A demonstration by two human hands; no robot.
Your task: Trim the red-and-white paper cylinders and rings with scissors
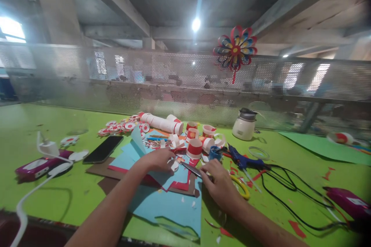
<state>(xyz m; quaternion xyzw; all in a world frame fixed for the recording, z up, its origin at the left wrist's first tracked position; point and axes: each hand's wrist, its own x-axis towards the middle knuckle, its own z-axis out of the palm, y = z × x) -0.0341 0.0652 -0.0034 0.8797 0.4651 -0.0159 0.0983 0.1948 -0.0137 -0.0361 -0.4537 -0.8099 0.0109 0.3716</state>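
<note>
My left hand [162,159] is closed, fingertips pinched at a small white paper piece [174,166] above the stacked paper. My right hand [218,183] is wrapped round scissors whose pointed metal blade [191,169] reaches toward the left fingertips. A yellow handle loop [245,190] shows at the right hand's far side; the hand hides the part between. Under both hands lie blue and red paper sheets [168,202] on brown card. Just beyond stand red-and-white paper cup pieces [194,148] and a small blue pot [215,153].
A blue glue gun [243,159] with black cords lies to the right. On the left are a phone [103,149] and a purple device [43,166] with a white cable. Paper rolls [162,122] and a cream jar [244,126] stand near the perforated screen [179,96].
</note>
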